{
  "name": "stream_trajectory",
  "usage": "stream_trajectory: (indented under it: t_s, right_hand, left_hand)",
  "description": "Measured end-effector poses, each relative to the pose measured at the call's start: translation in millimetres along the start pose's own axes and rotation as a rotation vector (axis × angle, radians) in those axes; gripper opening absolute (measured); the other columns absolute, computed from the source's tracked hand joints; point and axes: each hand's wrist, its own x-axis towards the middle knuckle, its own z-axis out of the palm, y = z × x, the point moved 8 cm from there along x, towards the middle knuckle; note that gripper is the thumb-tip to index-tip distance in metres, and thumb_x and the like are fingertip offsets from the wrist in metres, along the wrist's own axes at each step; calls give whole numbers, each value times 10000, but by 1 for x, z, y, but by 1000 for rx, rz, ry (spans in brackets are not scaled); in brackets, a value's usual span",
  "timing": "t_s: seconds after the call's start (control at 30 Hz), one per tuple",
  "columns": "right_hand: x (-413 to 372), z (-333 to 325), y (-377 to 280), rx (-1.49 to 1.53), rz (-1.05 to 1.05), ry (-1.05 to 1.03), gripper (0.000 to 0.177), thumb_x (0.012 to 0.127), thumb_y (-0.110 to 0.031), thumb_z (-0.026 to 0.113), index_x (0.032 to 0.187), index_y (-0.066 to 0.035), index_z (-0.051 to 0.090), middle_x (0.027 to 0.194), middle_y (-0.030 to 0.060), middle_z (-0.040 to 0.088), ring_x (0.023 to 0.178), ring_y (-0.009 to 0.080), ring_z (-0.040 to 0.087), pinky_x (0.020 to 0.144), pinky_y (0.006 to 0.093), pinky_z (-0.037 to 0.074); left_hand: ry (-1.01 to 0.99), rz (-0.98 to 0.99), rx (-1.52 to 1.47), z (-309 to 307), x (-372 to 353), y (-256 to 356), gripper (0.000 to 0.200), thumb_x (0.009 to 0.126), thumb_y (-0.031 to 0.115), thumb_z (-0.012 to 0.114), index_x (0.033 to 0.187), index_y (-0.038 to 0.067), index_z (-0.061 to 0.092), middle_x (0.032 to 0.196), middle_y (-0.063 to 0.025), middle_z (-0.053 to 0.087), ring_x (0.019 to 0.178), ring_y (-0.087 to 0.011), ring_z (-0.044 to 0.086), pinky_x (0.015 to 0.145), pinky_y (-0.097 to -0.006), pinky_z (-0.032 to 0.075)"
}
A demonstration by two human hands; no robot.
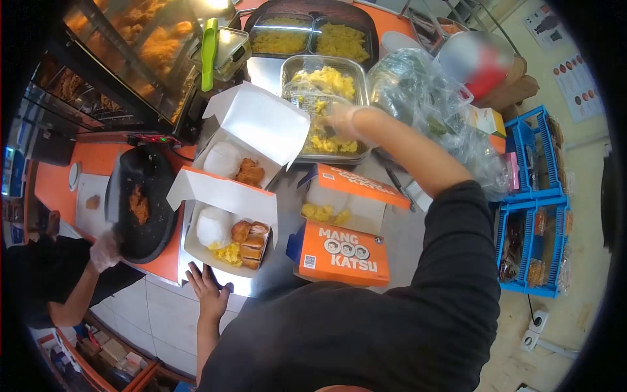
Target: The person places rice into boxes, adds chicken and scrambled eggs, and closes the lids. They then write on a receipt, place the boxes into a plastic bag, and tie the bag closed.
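Your right hand [343,124] is in the food tray [326,158], grip unclear. Your left hand [210,294], fingers spread, touches the table [408,238] edge near the rice box [222,264]. Bags [408,81] border the tray's right.

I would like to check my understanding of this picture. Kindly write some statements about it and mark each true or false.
1. The right hand is at the tray of yellow food. True.
2. The left hand holds the green tool. False: the left hand is by the counter's edge; the green tool lies on a clear container.
3. The blue rack stands at the picture's left. False: the blue rack is at its right.
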Motion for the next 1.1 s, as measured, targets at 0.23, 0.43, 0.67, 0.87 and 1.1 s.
stream_trajectory:
  t_s: [0.23, 0.43, 0.67, 0.87, 1.1]
  right_hand:
    - [0, 32, 38, 453, 556, 383, 436, 821, -148, 587, 1223, -26, 470, 1031, 216, 605, 981, 268, 609, 802, 381, 501]
    - [-6, 19, -23, 262, 144, -151, 512, 793, -65, 556, 1269, -6, 377, 1109, 199, 579, 1002, 285, 576, 850, 382, 465]
    - [2, -58, -133, 721, -347, 373, 485, 799, -64, 557, 1257, -27, 403, 1078, 158, 588, 954, 250, 576, 791, 350, 463]
    - [8, -59, -202, 801, -401, 305, 463, 804, -64, 558, 1247, -45, 425, 1052, 123, 597, 913, 221, 575, 740, 323, 461]
    - [18, -64, -204, 1243, -353, 157, 439, 810, -63, 560, 1235, -67, 450, 1021, 82, 607, 865, 186, 575, 681, 292, 458]
  left_hand:
    - [13, 17, 3, 2, 1, -1, 920, 681, 308, 698, 1401, 52, 187, 1470, -248, -48, 1340, -458, -62, 1089, -518, 62]
    - [-46, -40, 36, 3, 4, 3, 892, 679, 310, 707, 1384, 38, 234, 1462, -269, -4, 1343, -451, -39, 1088, -512, 67]
    - [-135, -65, -104, 1, 8, 9, 867, 729, 398, 618, 1437, 172, 171, 1486, -205, -43, 1364, -406, -60, 1057, -590, 80]
    - [-91, -74, -109, -1, 3, 5, 892, 709, 407, 625, 1440, 190, 162, 1499, -156, -79, 1375, -360, -93, 1044, -610, 97]
    - [-24, -60, -118, 2, 7, 3, 856, 704, 420, 624, 1425, 184, 227, 1500, -155, -56, 1379, -348, -79, 1037, -618, 108]
